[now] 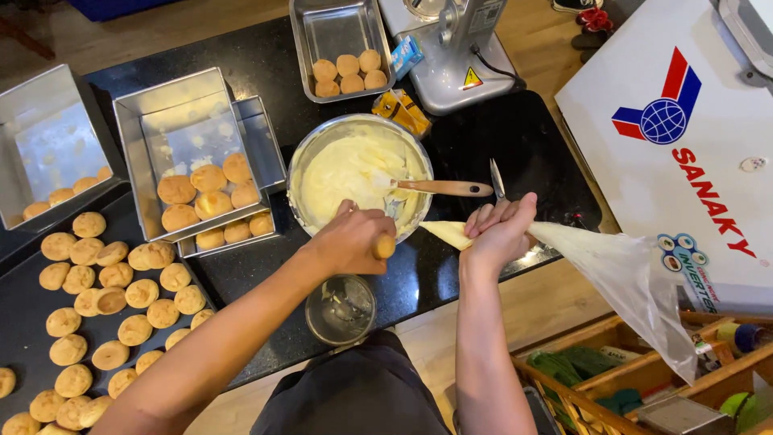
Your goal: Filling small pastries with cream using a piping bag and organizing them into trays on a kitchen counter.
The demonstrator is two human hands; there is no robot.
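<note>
My left hand [351, 240] is closed around a small round puff pastry [384, 246], held just in front of a steel bowl of pale cream [338, 173]. My right hand [501, 228] squeezes a clear plastic piping bag [612, 270]; its cream-filled tip [448, 233] points left toward the pastry, a short gap away. A spatula with a wooden handle [441, 188] rests in the bowl. The bag's loose end trails off to the right.
Stacked steel trays [153, 113] hold several baked puffs; many more lie on a dark sheet [24, 306] at left. Another tray [318, 32] of puffs, a steel machine [459, 56], scissors [496, 179] and a small steel cup [341, 310] share the black counter. A white chest appliance [684, 177] stands right.
</note>
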